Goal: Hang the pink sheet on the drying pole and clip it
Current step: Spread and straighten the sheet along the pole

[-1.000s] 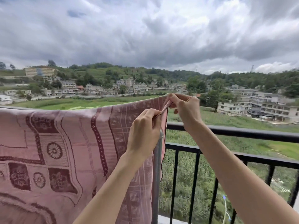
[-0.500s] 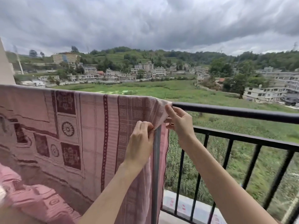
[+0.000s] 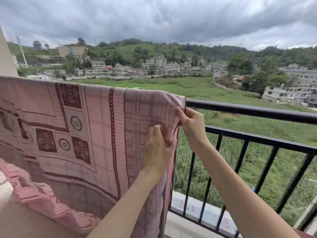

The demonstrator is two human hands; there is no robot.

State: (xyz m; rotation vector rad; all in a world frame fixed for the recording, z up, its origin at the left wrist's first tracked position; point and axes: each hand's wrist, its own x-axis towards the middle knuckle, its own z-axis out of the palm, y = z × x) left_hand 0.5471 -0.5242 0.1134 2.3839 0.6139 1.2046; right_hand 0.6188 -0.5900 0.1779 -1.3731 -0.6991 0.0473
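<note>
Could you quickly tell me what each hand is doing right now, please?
Left hand: pinching the pink sheet near its right edge.
Right hand: gripping the sheet's top right corner.

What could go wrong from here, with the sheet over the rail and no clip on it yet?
1. No clip shows on the sheet; only the left hand and right hand pinch its right edge, so letting go could let wind drag it off the rail.
2. Much of the sheet bunches low at the left, so that uneven weight may pull it sideways.
3. Dark clouds suggest rain may wet it again.
</note>
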